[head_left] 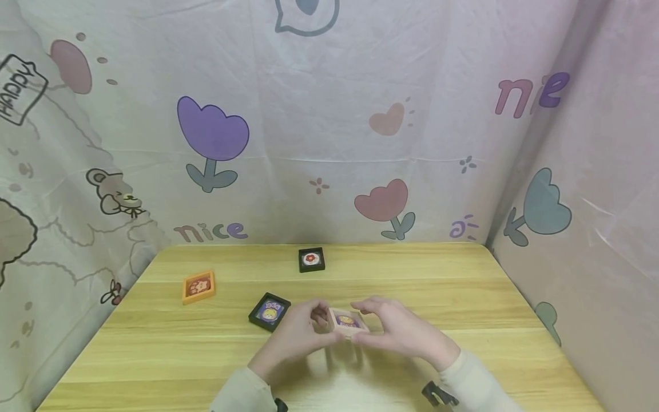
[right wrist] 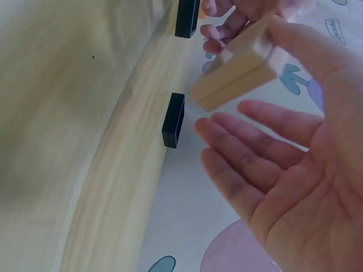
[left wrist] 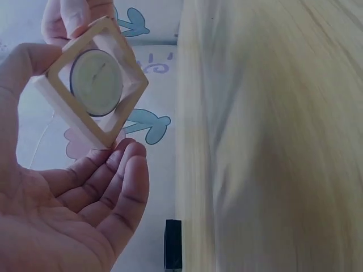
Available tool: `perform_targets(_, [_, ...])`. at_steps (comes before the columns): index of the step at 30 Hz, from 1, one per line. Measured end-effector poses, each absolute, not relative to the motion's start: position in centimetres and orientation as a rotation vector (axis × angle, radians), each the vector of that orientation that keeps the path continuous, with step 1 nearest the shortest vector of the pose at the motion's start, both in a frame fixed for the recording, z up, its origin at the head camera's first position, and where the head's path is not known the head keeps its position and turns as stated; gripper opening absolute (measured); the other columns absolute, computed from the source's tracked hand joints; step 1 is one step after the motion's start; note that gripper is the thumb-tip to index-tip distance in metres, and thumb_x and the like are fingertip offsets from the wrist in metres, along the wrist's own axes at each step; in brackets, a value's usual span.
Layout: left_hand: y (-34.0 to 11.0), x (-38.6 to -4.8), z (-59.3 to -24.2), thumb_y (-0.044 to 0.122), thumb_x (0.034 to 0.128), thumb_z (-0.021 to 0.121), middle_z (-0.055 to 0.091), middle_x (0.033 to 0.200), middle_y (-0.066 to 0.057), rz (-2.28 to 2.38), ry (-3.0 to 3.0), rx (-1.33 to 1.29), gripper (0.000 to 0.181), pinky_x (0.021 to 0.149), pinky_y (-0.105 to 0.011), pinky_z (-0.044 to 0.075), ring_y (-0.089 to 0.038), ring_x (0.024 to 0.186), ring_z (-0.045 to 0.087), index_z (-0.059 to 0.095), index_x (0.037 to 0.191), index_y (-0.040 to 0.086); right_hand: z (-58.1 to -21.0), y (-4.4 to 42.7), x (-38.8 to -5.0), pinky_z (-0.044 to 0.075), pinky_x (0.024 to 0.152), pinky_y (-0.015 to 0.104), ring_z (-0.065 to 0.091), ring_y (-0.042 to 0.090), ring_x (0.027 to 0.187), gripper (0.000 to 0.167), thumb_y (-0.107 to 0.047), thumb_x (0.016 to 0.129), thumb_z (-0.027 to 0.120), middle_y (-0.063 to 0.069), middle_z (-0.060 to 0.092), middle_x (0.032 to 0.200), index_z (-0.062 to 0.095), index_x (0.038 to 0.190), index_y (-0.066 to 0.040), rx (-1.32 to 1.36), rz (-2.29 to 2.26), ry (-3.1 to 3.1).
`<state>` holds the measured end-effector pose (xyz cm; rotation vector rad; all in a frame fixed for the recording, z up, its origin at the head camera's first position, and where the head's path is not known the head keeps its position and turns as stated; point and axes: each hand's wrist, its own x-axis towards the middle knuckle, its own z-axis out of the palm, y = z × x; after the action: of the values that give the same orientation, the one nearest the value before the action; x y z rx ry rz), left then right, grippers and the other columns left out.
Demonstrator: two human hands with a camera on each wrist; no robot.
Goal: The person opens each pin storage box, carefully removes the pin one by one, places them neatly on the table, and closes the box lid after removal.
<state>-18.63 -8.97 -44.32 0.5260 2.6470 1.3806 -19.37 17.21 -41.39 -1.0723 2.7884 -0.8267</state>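
Observation:
A pale wooden square display frame (head_left: 348, 322) with a purple and yellow picture is held tilted above the table between both hands. My left hand (head_left: 298, 332) grips its left side, the thumb on the near edge. In the left wrist view, the frame (left wrist: 57, 93) shows a round pale disc (left wrist: 96, 83) in its middle, and fingers touch its lower corner. My right hand (head_left: 404, 332) holds the right side, its thumb pressing the near edge. From the right wrist view, the other fingers of the right hand (right wrist: 300, 170) stretch out below the frame (right wrist: 232, 76).
On the wooden table (head_left: 437, 286), a black frame (head_left: 270, 312) with a yellow figure lies just beyond the left hand. Farther back is a smaller black frame (head_left: 311, 260) with a red flower. An orange frame (head_left: 198, 287) lies at the left. Printed cloth (head_left: 309, 137) surrounds the table.

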Motion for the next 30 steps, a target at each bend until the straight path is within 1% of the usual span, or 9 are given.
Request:
perform_targets(5, [-8.9, -18.7, -44.07, 0.039, 0.0826, 0.09, 0.073, 0.101, 0.001, 1.483, 2.581, 0.449, 0.043, 0.084, -0.032, 0.06, -0.016, 0.096, 0.068, 0.07, 0.11, 0.013, -41.28, 17.12, -19.79, 0.057, 0.113, 0.047, 0.072, 0.027, 0.128, 0.064, -0.048, 0.098, 0.075, 0.011, 0.074, 0.138, 0.066, 0.143, -0.002, -1.131, -0.902, 2.766])
perform_targets(9, [-8.82, -18.83, -44.09, 0.036, 0.0842, 0.089, 0.075, 0.103, 0.0, 1.568, 2.539, 0.416, 0.041, 0.088, -0.036, 0.059, -0.015, 0.096, 0.069, 0.071, 0.112, 0.012, -41.17, 17.1, -19.89, 0.059, 0.111, 0.048, 0.073, 0.027, 0.125, 0.062, -0.047, 0.099, 0.074, 0.011, 0.075, 0.137, 0.067, 0.141, -0.001, -1.146, -0.945, 2.747])
perform_targets(12, [-8.75, -18.85, -44.07, 0.033, 0.0852, 0.088, 0.076, 0.106, -0.003, 1.644, 2.482, 0.392, 0.043, 0.088, -0.034, 0.059, -0.015, 0.096, 0.07, 0.071, 0.116, 0.009, -41.18, 17.11, -19.96, 0.062, 0.106, 0.047, 0.075, 0.026, 0.119, 0.06, -0.046, 0.099, 0.074, 0.01, 0.076, 0.135, 0.069, 0.139, -0.002, -1.145, -0.976, 2.741])
perform_targets(15, [-8.74, -18.77, -43.92, 0.03, 0.087, 0.087, 0.076, 0.108, -0.006, 1.714, 2.403, 0.373, 0.043, 0.084, -0.029, 0.06, -0.015, 0.096, 0.071, 0.069, 0.118, 0.005, -41.15, 17.14, -20.02, 0.064, 0.101, 0.046, 0.075, 0.023, 0.113, 0.059, -0.045, 0.098, 0.074, 0.008, 0.077, 0.132, 0.07, 0.138, -0.002, -1.134, -0.998, 2.738])
perform_targets(18, [-8.84, -18.8, -43.8, 0.028, 0.0913, 0.084, 0.075, 0.111, -0.009, 1.773, 2.311, 0.38, 0.04, 0.08, -0.026, 0.063, -0.016, 0.095, 0.072, 0.068, 0.117, 0.003, -41.08, 17.16, -19.99, 0.065, 0.099, 0.046, 0.075, 0.018, 0.109, 0.059, -0.045, 0.098, 0.075, 0.007, 0.079, 0.127, 0.07, 0.139, -0.003, -1.104, -1.02, 2.727])
perform_targets(21, [-8.95, -18.9, -43.73, 0.026, 0.0959, 0.081, 0.074, 0.112, -0.012, 1.841, 2.199, 0.382, 0.039, 0.083, -0.027, 0.065, -0.017, 0.096, 0.073, 0.066, 0.119, -0.002, -40.93, 17.25, -19.89, 0.064, 0.098, 0.044, 0.074, 0.015, 0.108, 0.059, -0.046, 0.097, 0.076, 0.006, 0.08, 0.125, 0.07, 0.139, -0.004, -1.052, -1.038, 2.724])
perform_targets(25, [-8.99, -18.99, -43.7, 0.024, 0.098, 0.078, 0.073, 0.117, -0.015, 1.909, 2.093, 0.367, 0.045, 0.092, -0.03, 0.066, -0.018, 0.101, 0.074, 0.063, 0.128, -0.006, -40.74, 17.36, -19.81, 0.064, 0.097, 0.041, 0.074, 0.016, 0.108, 0.058, -0.047, 0.096, 0.077, 0.006, 0.08, 0.125, 0.071, 0.137, -0.006, -0.998, -1.056, 2.736])
perform_targets(27, [-8.92, -19.02, -43.75, 0.024, 0.0974, 0.078, 0.073, 0.119, -0.016, 1.923, 2.075, 0.355, 0.05, 0.094, -0.029, 0.065, -0.019, 0.103, 0.074, 0.062, 0.133, -0.007, -40.73, 17.34, -19.83, 0.064, 0.097, 0.039, 0.074, 0.015, 0.107, 0.057, -0.046, 0.096, 0.077, 0.005, 0.08, 0.124, 0.072, 0.136, -0.006, -0.981, -1.063, 2.745])
perform_targets(30, [-8.73, -19.03, -43.8, 0.024, 0.0959, 0.079, 0.073, 0.122, -0.017, 1.939, 2.069, 0.337, 0.057, 0.093, -0.027, 0.064, -0.017, 0.102, 0.074, 0.059, 0.139, -0.007, -40.75, 17.3, -19.91, 0.063, 0.096, 0.035, 0.074, 0.014, 0.105, 0.056, -0.046, 0.095, 0.078, 0.003, 0.08, 0.122, 0.073, 0.135, -0.007, -0.967, -1.072, 2.754])
